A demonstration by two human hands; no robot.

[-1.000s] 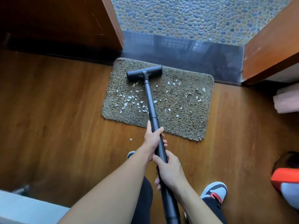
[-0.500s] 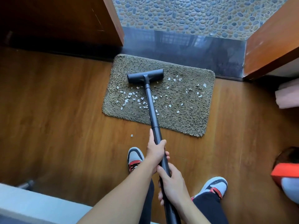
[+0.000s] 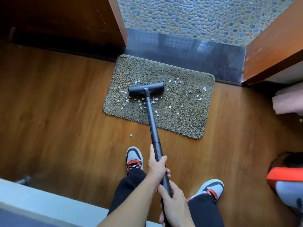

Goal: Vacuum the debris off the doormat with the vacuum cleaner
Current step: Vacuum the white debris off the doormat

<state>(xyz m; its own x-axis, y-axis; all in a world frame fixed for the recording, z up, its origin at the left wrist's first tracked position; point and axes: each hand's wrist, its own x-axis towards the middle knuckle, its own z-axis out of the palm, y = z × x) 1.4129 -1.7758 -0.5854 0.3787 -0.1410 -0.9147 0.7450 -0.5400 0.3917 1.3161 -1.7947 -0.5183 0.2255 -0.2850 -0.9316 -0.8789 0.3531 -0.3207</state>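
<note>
One cam, head-worn, wide-angle, aimed fwd & steeply down from standing height. Near edge, closest to lens: left hand [image 3: 157,169] & right hand [image 3: 173,205], both gripping the vacuum wand [image 3: 151,118]. Mid-frame, farther off: doormat [image 3: 188,123] on wood floor [image 3: 65,112]. Far edge: pebble tiles [image 3: 196,17] beyond the dark threshold [image 3: 188,51].

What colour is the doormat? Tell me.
The doormat is a speckled olive-brown with a shaggy pile; the head view, the only one, shows it clearly.
</note>
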